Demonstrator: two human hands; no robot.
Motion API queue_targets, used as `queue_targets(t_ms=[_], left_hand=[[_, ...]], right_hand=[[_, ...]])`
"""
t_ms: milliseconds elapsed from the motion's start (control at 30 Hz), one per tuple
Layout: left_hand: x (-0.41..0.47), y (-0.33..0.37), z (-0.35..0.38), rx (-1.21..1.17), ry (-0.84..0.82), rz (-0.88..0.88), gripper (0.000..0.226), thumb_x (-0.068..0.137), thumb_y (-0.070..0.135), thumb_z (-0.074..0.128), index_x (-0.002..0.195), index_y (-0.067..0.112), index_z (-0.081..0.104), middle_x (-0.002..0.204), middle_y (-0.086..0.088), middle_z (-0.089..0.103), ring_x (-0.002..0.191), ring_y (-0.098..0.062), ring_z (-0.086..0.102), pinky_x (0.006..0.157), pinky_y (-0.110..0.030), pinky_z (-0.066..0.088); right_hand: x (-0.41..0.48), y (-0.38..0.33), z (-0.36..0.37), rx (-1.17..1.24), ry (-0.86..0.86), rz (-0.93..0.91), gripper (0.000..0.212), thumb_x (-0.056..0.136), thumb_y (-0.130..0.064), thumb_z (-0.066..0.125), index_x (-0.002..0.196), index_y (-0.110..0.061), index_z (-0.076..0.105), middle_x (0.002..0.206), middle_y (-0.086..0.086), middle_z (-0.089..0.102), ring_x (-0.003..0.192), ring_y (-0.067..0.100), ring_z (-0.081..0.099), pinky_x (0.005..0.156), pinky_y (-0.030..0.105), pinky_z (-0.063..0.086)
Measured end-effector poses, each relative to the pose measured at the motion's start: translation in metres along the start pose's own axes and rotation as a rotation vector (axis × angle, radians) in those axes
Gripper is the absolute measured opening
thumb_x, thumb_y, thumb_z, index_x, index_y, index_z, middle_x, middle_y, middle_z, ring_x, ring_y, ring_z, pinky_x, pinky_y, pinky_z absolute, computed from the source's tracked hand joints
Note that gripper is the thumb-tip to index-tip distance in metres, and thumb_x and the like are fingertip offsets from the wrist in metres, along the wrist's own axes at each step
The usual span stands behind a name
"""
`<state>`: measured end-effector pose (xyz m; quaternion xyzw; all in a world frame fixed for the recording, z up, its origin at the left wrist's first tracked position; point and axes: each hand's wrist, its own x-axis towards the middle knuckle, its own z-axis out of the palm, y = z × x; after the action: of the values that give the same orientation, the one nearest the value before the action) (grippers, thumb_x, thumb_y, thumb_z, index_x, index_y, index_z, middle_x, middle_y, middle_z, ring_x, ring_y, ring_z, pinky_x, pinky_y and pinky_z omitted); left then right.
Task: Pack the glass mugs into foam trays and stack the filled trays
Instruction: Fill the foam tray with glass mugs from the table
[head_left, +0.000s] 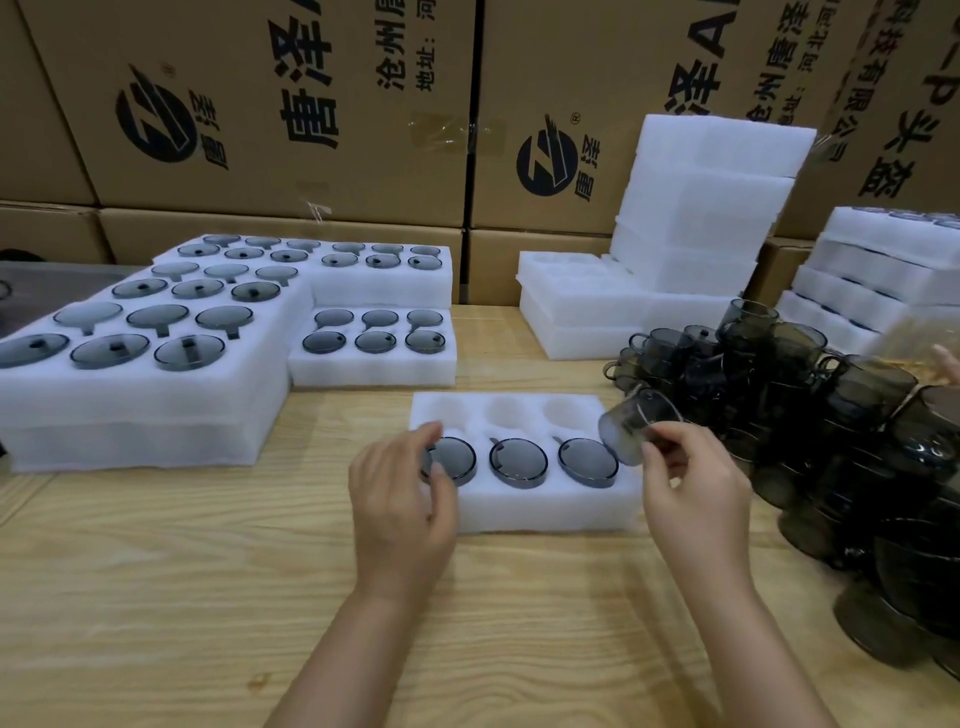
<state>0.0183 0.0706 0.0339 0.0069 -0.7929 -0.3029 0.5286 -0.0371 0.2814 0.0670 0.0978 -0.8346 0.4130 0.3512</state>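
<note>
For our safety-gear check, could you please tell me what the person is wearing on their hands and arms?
Nothing that shows: the left hand and right hand are ungloved, with no rings visible. Both forearms are bare down to the picture's edge, with no sleeve, watch or bracelet in view.

Wide bare wood along the table's (156, 597) near edge, open from the left corner up to the half-filled foam tray (519, 512), whose three back pockets stand free. On the right the pile of loose glass mugs (831, 415) crowds close to that tray, and the right hand (691, 483) with its tilted mug (631, 431) fills the gap between. Filled tray stacks (156, 400) wall the left side; empty trays (597, 317) and cartons (291, 104) close the far edge.
</note>
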Motion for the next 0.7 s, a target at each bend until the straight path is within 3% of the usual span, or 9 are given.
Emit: queue_targets(t_ms=[133,233,367,467,533,600,633,700], left_hand=[[-0.008,0.013,0.01,0.042,-0.106,0.245,0.041,0.082,0.023,0.057,0.12,0.008,0.054,0.108,-0.003,0.066,0.103,-0.015,0.058,0.105,-0.043,0.032],[-0.012,0.018,0.017,0.123,-0.155,0.279,0.062,0.078,0.039,0.063,0.129,0.011,0.044,0.123,-0.003,0.062,0.114,-0.014,0.055,0.112,-0.049,0.024],[-0.008,0.019,0.017,0.1,-0.089,0.174,0.062,0.072,0.041,0.071,0.123,0.013,0.049,0.11,-0.002,0.066,0.102,-0.013,0.06,0.111,-0.05,0.023],[-0.002,0.024,0.012,-0.032,-0.123,0.042,0.063,0.066,0.039,0.074,0.114,0.001,0.061,0.1,-0.004,0.068,0.09,-0.021,0.065,0.102,-0.052,0.036],[0.004,0.029,0.006,-0.159,-0.164,-0.028,0.062,0.064,0.037,0.071,0.111,-0.003,0.064,0.096,0.002,0.065,0.091,-0.01,0.059,0.092,-0.054,0.046],[0.008,0.03,0.001,-0.222,-0.205,-0.061,0.063,0.062,0.04,0.064,0.111,0.0,0.064,0.096,0.013,0.06,0.095,0.003,0.051,0.096,-0.051,0.045],[0.009,0.029,-0.002,-0.245,-0.24,-0.086,0.065,0.061,0.042,0.06,0.113,0.003,0.064,0.097,0.016,0.059,0.101,0.0,0.051,0.1,-0.049,0.042],[0.009,0.026,-0.006,-0.308,-0.333,-0.109,0.066,0.062,0.043,0.057,0.116,0.004,0.062,0.102,0.011,0.062,0.108,-0.021,0.056,0.099,-0.049,0.043]], right_hand=[[-0.019,-0.021,0.009,0.235,-0.077,-0.041,0.023,0.082,0.003,0.065,0.088,-0.018,0.063,0.082,-0.008,0.061,0.073,0.005,0.056,0.069,0.007,0.04],[-0.032,-0.039,0.015,0.353,-0.157,-0.139,0.017,0.08,-0.006,0.062,0.087,-0.022,0.063,0.084,-0.015,0.062,0.075,0.003,0.058,0.071,0.01,0.043],[-0.049,-0.055,0.026,0.456,-0.237,-0.138,0.019,0.08,-0.009,0.062,0.089,-0.025,0.064,0.084,-0.015,0.063,0.075,0.004,0.059,0.071,0.019,0.048],[-0.049,-0.059,0.025,0.483,-0.282,-0.175,0.032,0.082,-0.001,0.056,0.104,-0.024,0.065,0.1,-0.012,0.061,0.083,0.003,0.058,0.073,0.017,0.047],[-0.041,-0.054,0.018,0.467,-0.329,-0.187,0.051,0.081,0.0,0.051,0.12,-0.03,0.058,0.118,-0.016,0.054,0.089,0.003,0.055,0.076,0.01,0.041],[-0.035,-0.047,0.009,0.429,-0.459,-0.144,0.068,0.078,-0.007,0.049,0.133,-0.046,0.042,0.132,-0.027,0.042,0.106,0.004,0.05,0.084,0.009,0.038],[-0.033,-0.043,0.007,0.428,-0.553,-0.115,0.072,0.078,-0.011,0.049,0.136,-0.05,0.035,0.137,-0.031,0.037,0.117,0.003,0.045,0.091,0.009,0.036],[-0.032,-0.04,0.005,0.517,-0.724,-0.057,0.071,0.08,-0.013,0.052,0.14,-0.046,0.03,0.144,-0.025,0.035,0.13,0.002,0.037,0.102,0.016,0.034]])
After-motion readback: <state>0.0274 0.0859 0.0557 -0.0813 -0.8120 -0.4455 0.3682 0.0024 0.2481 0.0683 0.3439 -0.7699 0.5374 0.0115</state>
